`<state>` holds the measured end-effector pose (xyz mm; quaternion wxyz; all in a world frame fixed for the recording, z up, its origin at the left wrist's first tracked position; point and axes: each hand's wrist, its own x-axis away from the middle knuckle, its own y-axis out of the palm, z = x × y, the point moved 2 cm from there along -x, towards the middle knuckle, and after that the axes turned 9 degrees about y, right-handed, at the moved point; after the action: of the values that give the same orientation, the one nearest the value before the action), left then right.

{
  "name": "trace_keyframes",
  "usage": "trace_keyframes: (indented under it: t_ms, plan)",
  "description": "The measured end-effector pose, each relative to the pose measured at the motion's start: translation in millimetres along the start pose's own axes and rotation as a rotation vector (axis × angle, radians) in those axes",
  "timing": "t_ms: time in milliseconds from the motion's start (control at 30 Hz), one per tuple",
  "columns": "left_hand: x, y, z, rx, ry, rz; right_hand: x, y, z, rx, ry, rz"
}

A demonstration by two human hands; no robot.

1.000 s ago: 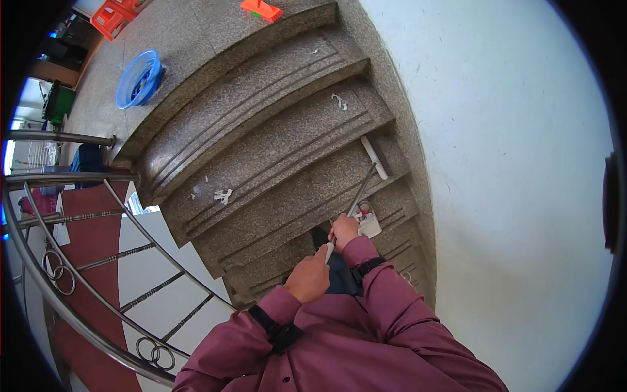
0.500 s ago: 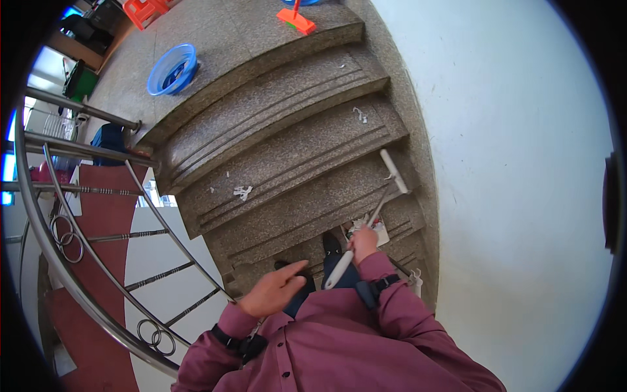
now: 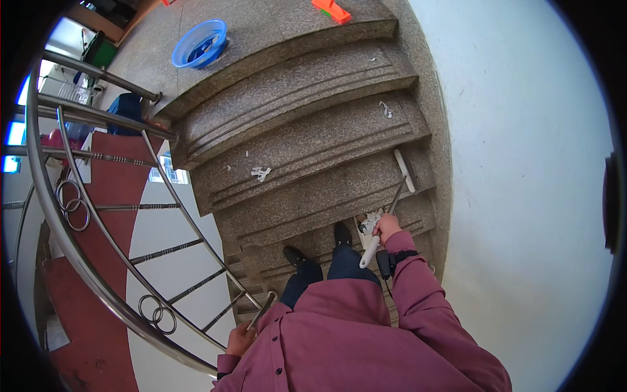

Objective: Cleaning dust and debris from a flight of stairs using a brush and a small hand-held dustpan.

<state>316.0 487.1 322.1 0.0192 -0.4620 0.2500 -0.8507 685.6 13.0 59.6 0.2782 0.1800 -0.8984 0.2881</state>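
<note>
1. Head view: the right hand [image 3: 388, 227] is closed around a white-handled scraper [image 3: 389, 210]. Its shaft slants far-right so the white blade [image 3: 404, 171] lies flat on the stair tread [image 3: 307, 202] by the wall [image 3: 522, 163].
2. The left hand [image 3: 240, 340], low and near, is wrapped around the steel railing [image 3: 98, 274], likely for balance on the stairs.
3. White scraps [image 3: 260, 173] lie on a farther step; a blue basin [image 3: 200, 43] sits on the landing.

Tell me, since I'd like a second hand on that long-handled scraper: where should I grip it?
Grip the scraper on its bare grey shaft, just above the right hand, coming from the left, stair side; the wall crowds the right, and the white head rests on the step.
</note>
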Motion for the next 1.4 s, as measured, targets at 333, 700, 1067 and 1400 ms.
trace_keyframes:
  t_ms: [333, 700, 1067, 1400]
  plan:
    - [19, -6, -18, 0.118, 0.132, 0.112, 49, 81, -99, 0.523, -0.004, -0.146]
    - [10, -45, -59, 0.121, 0.133, 0.139, 79, 151, -144, -0.532, 0.367, -0.22]
    - [-22, -81, -41, 0.207, 0.116, 0.088, 132, 123, -199, -1.146, 0.727, -0.222]
    - [-27, -86, -64, 0.251, 0.15, 0.095, 132, 79, -171, -1.178, 0.732, -0.079]
